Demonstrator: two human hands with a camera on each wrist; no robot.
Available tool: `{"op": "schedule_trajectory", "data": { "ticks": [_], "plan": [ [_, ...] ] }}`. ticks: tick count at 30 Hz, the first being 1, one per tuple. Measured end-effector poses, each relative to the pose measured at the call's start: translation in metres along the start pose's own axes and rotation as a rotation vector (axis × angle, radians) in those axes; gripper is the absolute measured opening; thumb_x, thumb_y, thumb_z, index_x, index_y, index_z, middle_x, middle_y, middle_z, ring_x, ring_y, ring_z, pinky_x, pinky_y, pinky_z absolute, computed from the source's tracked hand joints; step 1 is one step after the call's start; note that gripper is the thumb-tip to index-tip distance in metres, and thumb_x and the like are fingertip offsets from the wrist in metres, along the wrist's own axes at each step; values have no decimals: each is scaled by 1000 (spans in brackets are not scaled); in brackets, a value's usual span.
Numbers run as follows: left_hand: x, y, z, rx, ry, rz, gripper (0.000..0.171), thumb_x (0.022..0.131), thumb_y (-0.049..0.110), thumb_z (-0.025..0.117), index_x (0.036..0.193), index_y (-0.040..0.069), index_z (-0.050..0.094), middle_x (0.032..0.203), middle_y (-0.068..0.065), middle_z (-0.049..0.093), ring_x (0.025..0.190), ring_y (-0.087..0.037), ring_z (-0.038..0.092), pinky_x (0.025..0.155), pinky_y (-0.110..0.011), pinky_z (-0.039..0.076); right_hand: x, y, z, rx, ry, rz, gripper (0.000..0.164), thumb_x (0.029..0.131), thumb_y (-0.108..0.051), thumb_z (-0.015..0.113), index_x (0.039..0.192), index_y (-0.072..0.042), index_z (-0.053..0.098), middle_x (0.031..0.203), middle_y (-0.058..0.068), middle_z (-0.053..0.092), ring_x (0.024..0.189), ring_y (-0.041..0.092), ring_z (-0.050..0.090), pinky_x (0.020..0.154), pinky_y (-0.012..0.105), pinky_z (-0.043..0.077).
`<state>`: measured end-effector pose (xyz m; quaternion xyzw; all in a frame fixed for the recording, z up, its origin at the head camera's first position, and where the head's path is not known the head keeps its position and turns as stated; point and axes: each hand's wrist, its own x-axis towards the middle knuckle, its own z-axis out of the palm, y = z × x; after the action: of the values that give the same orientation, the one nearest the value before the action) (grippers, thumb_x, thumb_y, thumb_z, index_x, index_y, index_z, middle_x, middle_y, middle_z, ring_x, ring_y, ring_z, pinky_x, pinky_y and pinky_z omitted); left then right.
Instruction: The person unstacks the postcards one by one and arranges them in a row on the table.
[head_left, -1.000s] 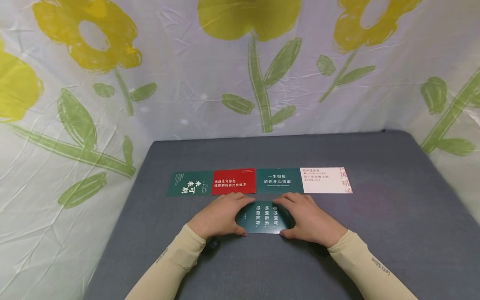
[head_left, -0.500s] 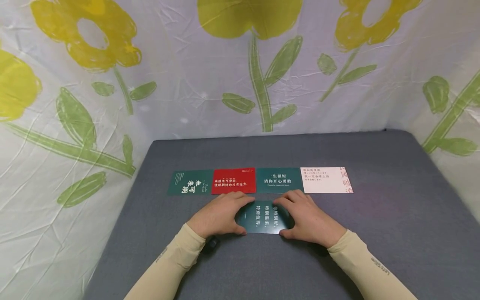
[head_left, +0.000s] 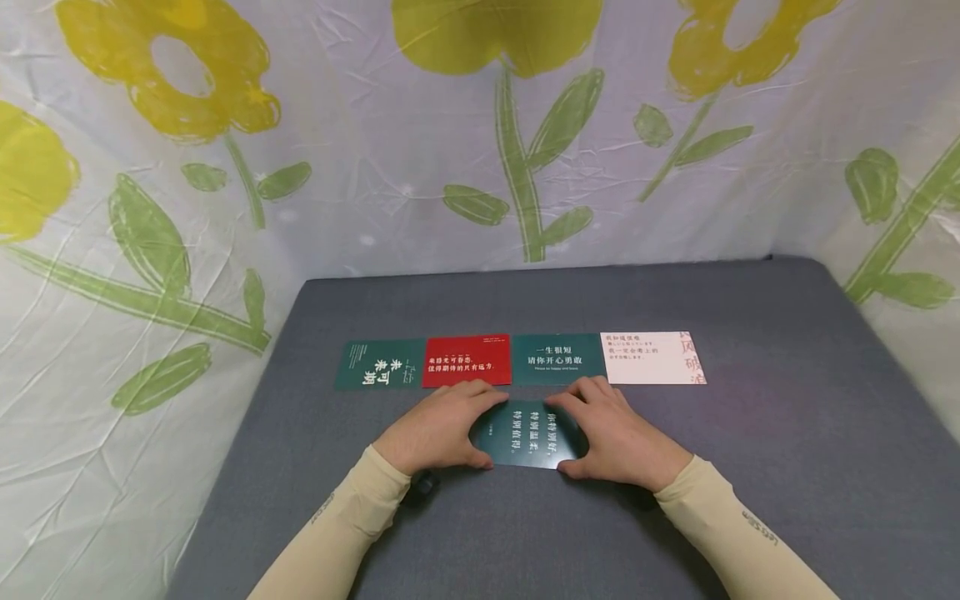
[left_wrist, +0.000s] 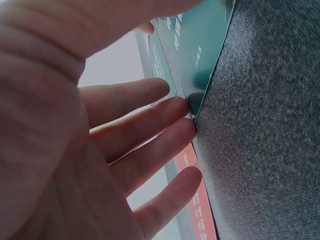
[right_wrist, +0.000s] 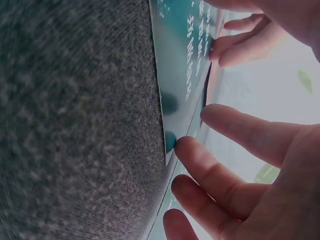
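A dark green card (head_left: 525, 437) with white Chinese characters turned sideways lies in front of a row of cards. My left hand (head_left: 444, 429) holds its left end, thumb at the near edge and fingertips at the far edge. On the right end, my right hand (head_left: 618, 437) holds the card the same way. In the left wrist view, fingertips of the left hand (left_wrist: 145, 130) meet a corner of the green card (left_wrist: 200, 60). The right wrist view shows fingers of the right hand (right_wrist: 240, 175) by the other end of the card (right_wrist: 175, 80).
Behind the hands, a green card (head_left: 381, 365), a red card (head_left: 468, 361), another green card (head_left: 558, 359) and a pale pink card (head_left: 652, 358) lie side by side. They rest on a grey cloth-covered table (head_left: 525, 533). A flower-printed curtain (head_left: 360, 167) stands behind it.
The near edge of the held card slopes very slightly more than before. Both hands keep nearly the same place and grip, and the row of cards stays put.
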<state>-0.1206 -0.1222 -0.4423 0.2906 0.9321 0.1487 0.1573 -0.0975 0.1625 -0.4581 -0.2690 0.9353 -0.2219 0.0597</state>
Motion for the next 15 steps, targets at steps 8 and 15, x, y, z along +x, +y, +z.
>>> {"op": "schedule_trajectory", "data": {
  "ticks": [8, 15],
  "plan": [
    [1, 0, 0, 3, 2, 11, 95, 76, 42, 98, 158, 20, 56, 155, -1, 58, 139, -19, 55, 118, -45, 50, 0, 0, 2, -21, -17, 4, 86, 71, -39, 97, 146, -11, 65, 122, 1, 58, 112, 17, 46, 96, 40, 47],
    [1, -1, 0, 14, -11, 9, 99, 75, 44, 98, 160, 21, 54, 157, 0, 57, 141, -19, 54, 121, -46, 48, 2, 1, 2, -39, -34, 7, 92, 71, -46, 95, 149, -10, 62, 121, 0, 55, 110, 15, 44, 93, 38, 46]
  ]
}}
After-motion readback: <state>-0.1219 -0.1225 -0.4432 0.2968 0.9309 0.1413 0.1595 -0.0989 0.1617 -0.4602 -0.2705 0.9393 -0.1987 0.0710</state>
